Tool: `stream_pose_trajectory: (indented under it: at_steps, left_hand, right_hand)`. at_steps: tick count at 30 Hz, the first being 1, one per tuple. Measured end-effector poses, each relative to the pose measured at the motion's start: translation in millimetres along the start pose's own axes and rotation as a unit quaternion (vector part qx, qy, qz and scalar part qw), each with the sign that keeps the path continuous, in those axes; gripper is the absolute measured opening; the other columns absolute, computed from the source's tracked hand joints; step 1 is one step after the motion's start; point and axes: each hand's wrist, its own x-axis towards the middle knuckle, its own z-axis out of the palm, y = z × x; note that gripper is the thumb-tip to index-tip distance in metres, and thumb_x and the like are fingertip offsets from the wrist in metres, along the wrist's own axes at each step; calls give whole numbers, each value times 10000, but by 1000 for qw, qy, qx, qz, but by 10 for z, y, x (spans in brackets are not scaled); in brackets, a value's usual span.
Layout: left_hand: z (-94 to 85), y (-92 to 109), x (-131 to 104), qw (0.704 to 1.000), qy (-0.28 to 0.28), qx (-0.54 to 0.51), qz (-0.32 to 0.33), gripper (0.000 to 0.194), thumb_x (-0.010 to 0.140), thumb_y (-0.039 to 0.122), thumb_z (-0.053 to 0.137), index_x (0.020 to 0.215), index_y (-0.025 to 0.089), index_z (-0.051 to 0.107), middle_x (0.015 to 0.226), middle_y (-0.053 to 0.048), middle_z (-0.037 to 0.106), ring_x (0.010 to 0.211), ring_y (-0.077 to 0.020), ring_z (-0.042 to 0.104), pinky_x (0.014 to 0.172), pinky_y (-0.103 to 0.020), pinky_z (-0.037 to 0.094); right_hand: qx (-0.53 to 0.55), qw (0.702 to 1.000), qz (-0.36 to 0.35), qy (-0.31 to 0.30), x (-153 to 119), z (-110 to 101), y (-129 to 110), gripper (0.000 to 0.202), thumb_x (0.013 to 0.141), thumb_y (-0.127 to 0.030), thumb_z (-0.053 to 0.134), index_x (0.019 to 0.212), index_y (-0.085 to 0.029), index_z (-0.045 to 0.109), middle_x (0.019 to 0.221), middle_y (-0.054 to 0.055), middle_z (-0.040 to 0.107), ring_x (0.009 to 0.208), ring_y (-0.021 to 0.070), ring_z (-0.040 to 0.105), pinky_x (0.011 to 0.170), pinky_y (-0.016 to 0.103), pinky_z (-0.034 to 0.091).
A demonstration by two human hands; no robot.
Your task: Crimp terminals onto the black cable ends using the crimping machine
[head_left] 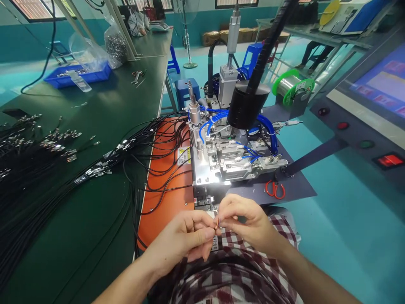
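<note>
The left hand is pinching small coloured wires between thumb and fingertips, and the right hand is pinching them from the opposite side, so the wires are sitting between the two sets of fingertips. Just beyond, a metal machine is standing beside an orange panel. Black cables are trailing across the panel and the green table; red-handled scissors are lying right of the machine.

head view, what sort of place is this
Likely a cable assembly workshop: bundled black cables lie on a green bench, beside a metal machine with a wire spool behind it.
</note>
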Motion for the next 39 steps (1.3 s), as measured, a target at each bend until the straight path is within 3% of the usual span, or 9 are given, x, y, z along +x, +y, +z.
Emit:
stream_pose_trajectory:
  at_steps: [2, 3, 6, 9, 13, 21, 31, 35, 39]
  left_hand:
    - [-13, 8, 7, 999, -31, 2, -23, 305, 793, 423, 683, 823, 136, 585, 521, 6, 592, 351, -24, 327, 362, -151, 195]
    - [-5, 10, 9, 999, -28, 8, -21, 299, 794, 415, 684, 812, 134, 584, 523, 2, 600, 346, -22, 339, 357, -144, 203]
    - [58, 22, 26, 998, 49, 38, 18, 282, 812, 405, 659, 801, 140, 562, 538, 9, 606, 349, -26, 402, 352, -124, 263]
    - [128, 41, 64, 990, 121, 61, 45, 281, 822, 410, 631, 788, 147, 537, 548, 17, 605, 364, -51, 483, 339, -120, 312]
    - [159, 52, 122, 987, 148, 51, 44, 288, 795, 413, 646, 783, 151, 527, 537, 19, 608, 357, -76, 519, 313, -125, 333]
    - [166, 39, 150, 985, 163, 40, 39, 316, 766, 435, 668, 777, 154, 523, 539, 15, 612, 367, -93, 548, 321, -137, 368]
    - [166, 15, 151, 984, 169, 12, 46, 331, 760, 441, 678, 780, 150, 522, 559, 19, 612, 385, -100, 564, 350, -162, 420]
    - [160, -6, 158, 980, 188, 22, 63, 322, 759, 427, 679, 788, 152, 516, 571, 23, 608, 401, -104, 569, 364, -176, 438]
    - [161, -29, 161, 971, 215, 63, 85, 278, 777, 396, 663, 765, 153, 527, 568, 27, 599, 401, -87, 543, 387, -178, 445]
  right_hand:
    - [-2, 1000, -18, -14, 27, -89, 58, 132, 891, -153, 602, 835, -201, 711, 791, 28, 614, 694, 139, 573, 608, 275, 470]
    - [-10, 1000, -13, 12, 32, -131, 85, 130, 887, -146, 606, 826, -201, 706, 795, 26, 612, 694, 138, 576, 613, 275, 474]
    - [-39, 992, 30, 119, -7, -187, 103, 129, 881, -133, 603, 809, -204, 683, 805, 16, 599, 653, 127, 568, 587, 269, 473]
    - [-64, 988, 40, 137, -109, -113, 16, 123, 876, -125, 600, 857, -216, 679, 829, 15, 603, 620, 118, 564, 538, 256, 465]
    - [-133, 977, -2, 167, -203, 48, -89, 152, 861, -129, 634, 963, -234, 675, 842, 24, 624, 694, 144, 582, 585, 273, 491]
    - [-226, 956, -87, 166, -165, 132, -29, 269, 883, -78, 595, 1081, -250, 658, 890, 39, 669, 796, 167, 643, 694, 309, 533]
    - [-372, 902, -166, 142, -306, 127, 115, 361, 851, -58, 632, 1183, -200, 614, 1028, 91, 744, 811, 188, 698, 614, 314, 453]
    - [-337, 917, -150, 154, -306, 175, 146, 315, 842, -51, 642, 1112, -213, 642, 994, 71, 751, 820, 182, 698, 637, 308, 462]
    - [-176, 966, -23, 190, -218, 249, 147, 185, 854, -99, 629, 983, -225, 670, 919, 36, 724, 764, 162, 659, 630, 285, 485]
